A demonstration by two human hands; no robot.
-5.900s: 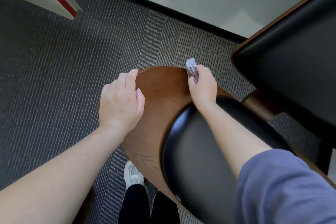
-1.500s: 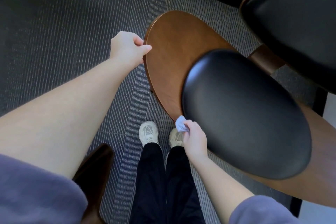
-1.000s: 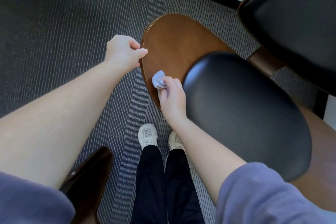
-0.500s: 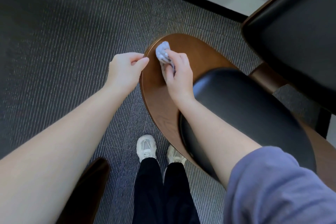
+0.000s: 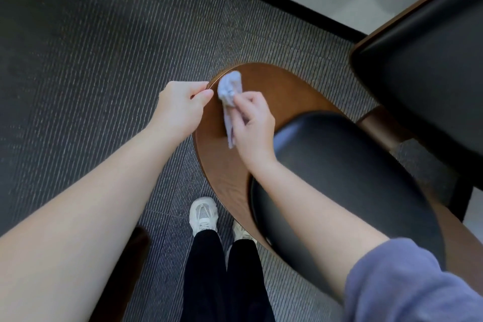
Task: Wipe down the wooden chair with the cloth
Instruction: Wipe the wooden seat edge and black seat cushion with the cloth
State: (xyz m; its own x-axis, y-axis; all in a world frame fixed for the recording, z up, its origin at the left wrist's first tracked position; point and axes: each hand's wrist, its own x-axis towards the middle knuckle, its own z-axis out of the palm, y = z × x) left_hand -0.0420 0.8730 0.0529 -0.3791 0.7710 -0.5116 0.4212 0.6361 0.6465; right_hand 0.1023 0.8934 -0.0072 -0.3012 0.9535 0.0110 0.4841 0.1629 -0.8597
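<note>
Chair (image 5: 274,91): brown wood, rounded panel seen from above, with a black cushion (image 5: 339,178) set on it.
Cloth (image 5: 229,87): pale and bunched, lying against the wood at the chair's far left rim, with a thin tail running down under the right hand.
Right hand (image 5: 251,123): fingers curled round the cloth, pinching it and holding it to the wood, between the chair's rim and its cushion.
Left hand (image 5: 180,107): fingers curled over the chair's left rim and thumb on top, gripping the edge just beside the cloth; whether thumb and cloth touch cannot be told.
Sleeve (image 5: 405,282): blue-grey, on the right arm, over the near end of the chair.
Shoes (image 5: 203,214): pale, on the carpet (image 5: 91,73) by the chair's near left rim.
Second chair (image 5: 431,73): black seat with a wood edge, to the right of the chair.
</note>
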